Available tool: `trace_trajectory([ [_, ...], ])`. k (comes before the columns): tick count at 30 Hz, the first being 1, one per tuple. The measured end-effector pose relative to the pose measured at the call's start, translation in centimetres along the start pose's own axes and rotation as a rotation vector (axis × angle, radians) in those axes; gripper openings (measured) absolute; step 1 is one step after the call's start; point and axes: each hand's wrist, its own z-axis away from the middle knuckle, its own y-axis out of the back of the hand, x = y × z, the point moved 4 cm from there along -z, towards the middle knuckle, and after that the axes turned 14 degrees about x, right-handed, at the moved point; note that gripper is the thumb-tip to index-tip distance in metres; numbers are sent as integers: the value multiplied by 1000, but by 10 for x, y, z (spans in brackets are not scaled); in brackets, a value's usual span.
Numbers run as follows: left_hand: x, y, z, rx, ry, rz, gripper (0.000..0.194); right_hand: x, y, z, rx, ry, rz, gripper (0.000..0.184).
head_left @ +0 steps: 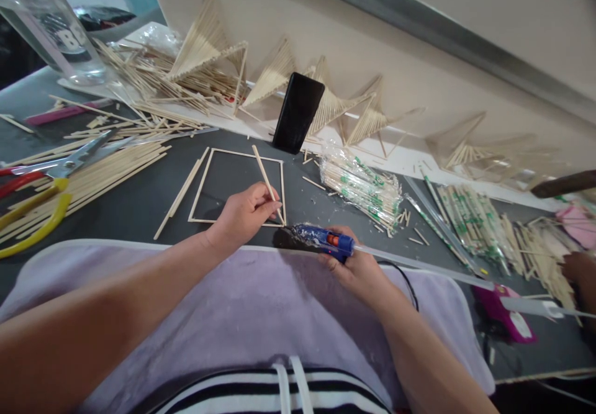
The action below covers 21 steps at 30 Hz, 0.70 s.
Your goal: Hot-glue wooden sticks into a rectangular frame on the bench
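My left hand (249, 212) pinches a thin wooden stick (263, 171), tilted, with its lower end at the near right corner of a square stick frame (248, 156) lying on the dark table. My right hand (356, 268) is wrapped round a blue hot glue gun (321, 240). The gun's nozzle points left and is close to that same corner; I cannot tell whether it touches. A long clear glue stick (419, 266) runs out of the gun's back to the right. A few loose sticks (181, 197) lie just left of the frame.
Scissors (60, 166) and many loose sticks (116, 172) lie at left. A black phone (298, 113) stands behind the frame. Wrapped stick bundles (361, 184) are at right, twisted stick structures (205, 41) along the wall. Another person's hand (577, 268) is at far right.
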Motion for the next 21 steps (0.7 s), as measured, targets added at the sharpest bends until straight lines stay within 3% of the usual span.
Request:
trace_trajectory([
  [21,-1,1,-2,15,14,-15,20,4,-3,-5,39,-4,-40,40],
])
